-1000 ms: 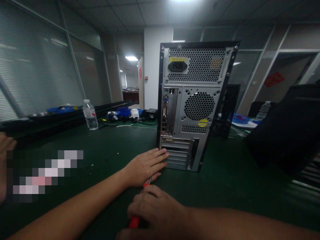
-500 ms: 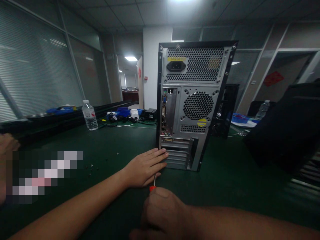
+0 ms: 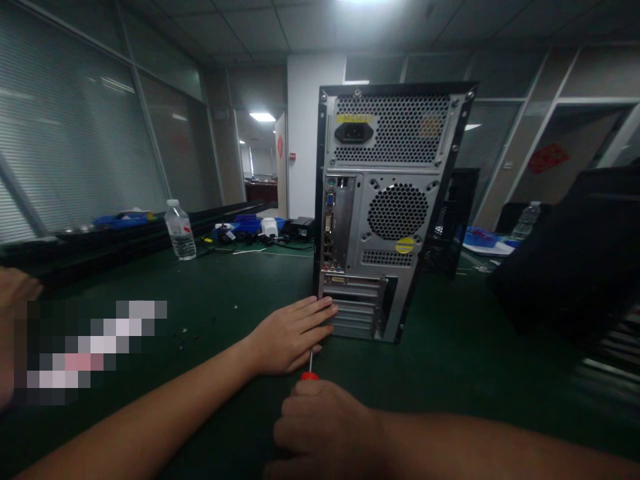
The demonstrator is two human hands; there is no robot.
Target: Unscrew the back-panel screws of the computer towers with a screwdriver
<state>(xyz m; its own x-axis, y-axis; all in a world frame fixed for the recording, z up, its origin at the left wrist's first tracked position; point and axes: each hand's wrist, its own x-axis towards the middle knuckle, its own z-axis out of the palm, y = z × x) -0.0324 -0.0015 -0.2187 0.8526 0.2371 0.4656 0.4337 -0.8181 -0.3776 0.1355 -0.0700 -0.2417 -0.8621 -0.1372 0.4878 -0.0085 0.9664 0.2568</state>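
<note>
A computer case [image 3: 380, 167] stands upright on the green table [image 3: 225, 280], its silver back panel facing me. My left hand [image 3: 290, 333] lies with outstretched fingers against the lower left corner of that panel, by the slot covers [image 3: 355, 313]. Below it, my right hand [image 3: 325, 420] is closed around the red handle of a screwdriver [image 3: 310, 375]. The thin metal shaft points up toward the case's bottom left edge. My left hand hides the screwdriver's tip, so what it touches cannot be seen.
A water bottle [image 3: 181, 230] stands back left, near cables and a white adapter [image 3: 269, 227]. Small screws [image 3: 183, 337] lie scattered at left. Another person's hand [image 3: 19, 287] is at the left edge. A dark case [image 3: 565, 247] leans at right, near blue trays [image 3: 483, 237].
My right hand has turned slightly around the screwdriver handle, and more of its red collar shows. My left hand stays in place on the case.
</note>
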